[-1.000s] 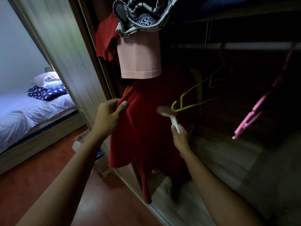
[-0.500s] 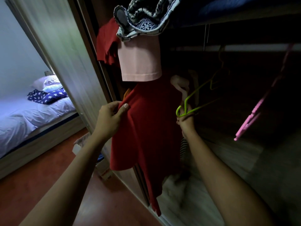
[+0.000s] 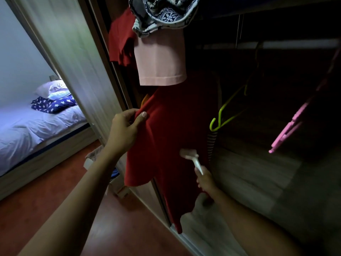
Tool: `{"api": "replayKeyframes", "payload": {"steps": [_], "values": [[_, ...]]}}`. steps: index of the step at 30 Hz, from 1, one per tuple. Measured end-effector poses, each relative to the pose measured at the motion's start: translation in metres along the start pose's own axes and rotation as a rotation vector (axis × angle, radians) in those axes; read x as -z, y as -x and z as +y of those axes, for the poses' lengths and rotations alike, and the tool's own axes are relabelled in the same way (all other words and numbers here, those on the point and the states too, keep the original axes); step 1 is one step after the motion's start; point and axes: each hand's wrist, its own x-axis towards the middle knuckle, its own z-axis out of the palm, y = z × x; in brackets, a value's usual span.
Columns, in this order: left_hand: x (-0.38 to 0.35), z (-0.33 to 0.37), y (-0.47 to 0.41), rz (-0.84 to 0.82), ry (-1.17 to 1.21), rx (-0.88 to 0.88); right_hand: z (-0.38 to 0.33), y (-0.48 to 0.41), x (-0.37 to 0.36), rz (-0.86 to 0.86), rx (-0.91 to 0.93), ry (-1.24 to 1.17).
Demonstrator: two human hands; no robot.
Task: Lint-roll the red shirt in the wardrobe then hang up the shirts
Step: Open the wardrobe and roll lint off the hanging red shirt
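Note:
A red shirt hangs in the open wardrobe, below a pink garment. My left hand pinches the shirt's left edge near the shoulder and holds the cloth out. My right hand grips the white handle of a lint roller, whose head lies against the lower front of the shirt. The roller is blurred. An empty green hanger hangs just right of the shirt, and a pink hanger hangs farther right.
A patterned cloth spills over the shelf above, with another red garment behind it. The wardrobe door frame stands at the left. A bed with a starred pillow lies beyond, over a red-brown floor.
My right hand dropped from the top of the shirt beside the green hanger to its lower part, running the lint roller down the cloth. The left hand kept its hold.

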Motion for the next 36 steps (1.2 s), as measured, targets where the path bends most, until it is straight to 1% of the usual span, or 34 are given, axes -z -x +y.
{"api": "replayKeyframes", "payload": {"steps": [2, 4, 6, 7, 10, 15, 19, 23, 25, 28, 33, 36], "values": [[0.001, 0.000, 0.000, 0.000, -0.010, -0.011, 0.027, 0.006, -0.006, -0.035, -0.064, 0.033], [0.003, -0.001, -0.001, 0.009, -0.004, -0.006, 0.046, 0.008, -0.010, -0.070, -0.078, 0.117], [0.004, -0.002, -0.002, 0.009, -0.005, -0.005, 0.053, 0.008, -0.011, -0.081, -0.076, 0.174], [0.004, -0.001, -0.001, 0.008, -0.006, -0.006, 0.050, 0.008, -0.010, -0.079, -0.075, 0.164], [0.003, 0.000, 0.000, -0.001, 0.000, -0.008, 0.023, 0.003, -0.002, -0.045, -0.084, 0.029], [0.004, -0.001, 0.000, -0.018, 0.000, -0.005, -0.031, -0.031, 0.021, 0.115, -0.033, -0.202], [0.004, -0.001, 0.000, -0.021, -0.001, -0.003, -0.076, -0.063, 0.045, 0.201, -0.004, -0.369], [0.004, -0.001, 0.000, -0.023, 0.002, -0.005, -0.097, -0.087, 0.062, 0.273, -0.072, -0.435], [0.005, -0.002, 0.000, -0.019, 0.003, -0.005, -0.098, -0.081, 0.061, 0.251, -0.049, -0.440], [0.004, -0.002, 0.000, -0.026, 0.012, 0.009, -0.080, -0.061, 0.048, 0.185, -0.013, -0.382], [0.003, -0.001, 0.000, -0.031, -0.026, -0.009, -0.003, -0.026, 0.009, 0.062, -0.068, -0.156], [0.004, -0.001, 0.000, -0.032, -0.029, -0.014, 0.044, 0.006, -0.016, -0.020, -0.122, -0.068]]}}
